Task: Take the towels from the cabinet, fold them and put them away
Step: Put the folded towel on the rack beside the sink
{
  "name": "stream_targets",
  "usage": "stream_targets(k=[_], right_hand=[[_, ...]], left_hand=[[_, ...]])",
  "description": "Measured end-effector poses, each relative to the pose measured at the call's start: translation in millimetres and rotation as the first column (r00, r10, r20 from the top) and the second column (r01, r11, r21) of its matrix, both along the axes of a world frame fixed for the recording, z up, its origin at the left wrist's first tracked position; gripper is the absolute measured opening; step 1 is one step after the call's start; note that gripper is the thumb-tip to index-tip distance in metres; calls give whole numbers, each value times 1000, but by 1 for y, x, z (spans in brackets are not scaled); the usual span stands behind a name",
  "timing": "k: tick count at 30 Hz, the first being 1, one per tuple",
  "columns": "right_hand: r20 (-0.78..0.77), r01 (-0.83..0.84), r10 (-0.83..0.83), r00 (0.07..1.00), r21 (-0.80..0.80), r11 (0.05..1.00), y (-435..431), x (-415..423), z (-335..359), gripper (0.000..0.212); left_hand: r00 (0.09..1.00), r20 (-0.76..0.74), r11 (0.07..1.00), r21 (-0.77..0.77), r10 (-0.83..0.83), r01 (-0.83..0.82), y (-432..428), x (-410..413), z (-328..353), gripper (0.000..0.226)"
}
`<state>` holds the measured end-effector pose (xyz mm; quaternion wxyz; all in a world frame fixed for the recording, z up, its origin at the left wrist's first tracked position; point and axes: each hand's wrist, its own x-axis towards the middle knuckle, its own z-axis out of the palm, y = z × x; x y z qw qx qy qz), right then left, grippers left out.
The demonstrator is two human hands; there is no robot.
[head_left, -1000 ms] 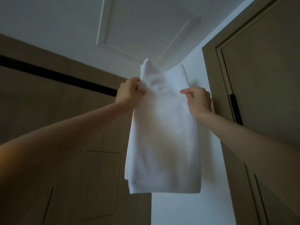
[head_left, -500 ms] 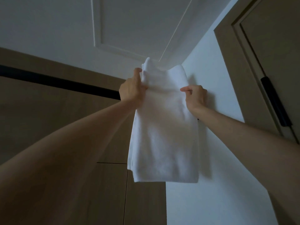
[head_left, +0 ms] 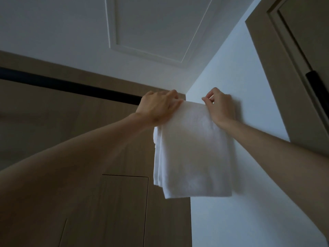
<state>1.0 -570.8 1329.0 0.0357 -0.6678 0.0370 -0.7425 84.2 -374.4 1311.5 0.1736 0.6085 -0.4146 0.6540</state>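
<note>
My left hand [head_left: 158, 109] grips the top left corner of the white towel [head_left: 193, 150], fingers laid over the fold and curled round its edge. My right hand [head_left: 219, 108] pinches the top right corner, thumb and forefinger meeting at the edge, the other fingers curled behind. Between them the top edge runs straight and level. The towel hangs folded in several layers, its left side showing stacked edges, its bottom hem free in the air. Behind it the white wall [head_left: 249, 175] meets the wooden cabinet [head_left: 89, 202]. A door [head_left: 302, 68] stands to the right, the ceiling [head_left: 71, 24] open above.
</note>
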Motion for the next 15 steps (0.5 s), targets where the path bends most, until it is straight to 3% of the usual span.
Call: stream_targets(k=[3, 6, 9, 12, 15], right_hand=[[13, -32, 32, 999, -47, 998, 16, -5, -18, 23], [-20, -154, 152, 988, -111, 982, 41, 3, -42, 25], [-113, -148, 129, 985, -178, 973, 54, 16, -54, 37], [-190, -87, 54, 980, -169, 982, 57, 18, -52, 46], [-292, -49, 9, 956, -130, 990, 60, 15, -48, 54]], left_hand=[[996, -14, 996, 25, 91, -91, -2, -2, -3, 38], [994, -81, 997, -29, 75, -78, -11, -5, 1, 33], [984, -57, 979, -128, -169, 160, -11, -3, -8, 30], [857, 140, 802, -306, -495, 513, 4, 0, -46, 27], [801, 57, 712, -422, -597, 561, 18, 9, -81, 22]])
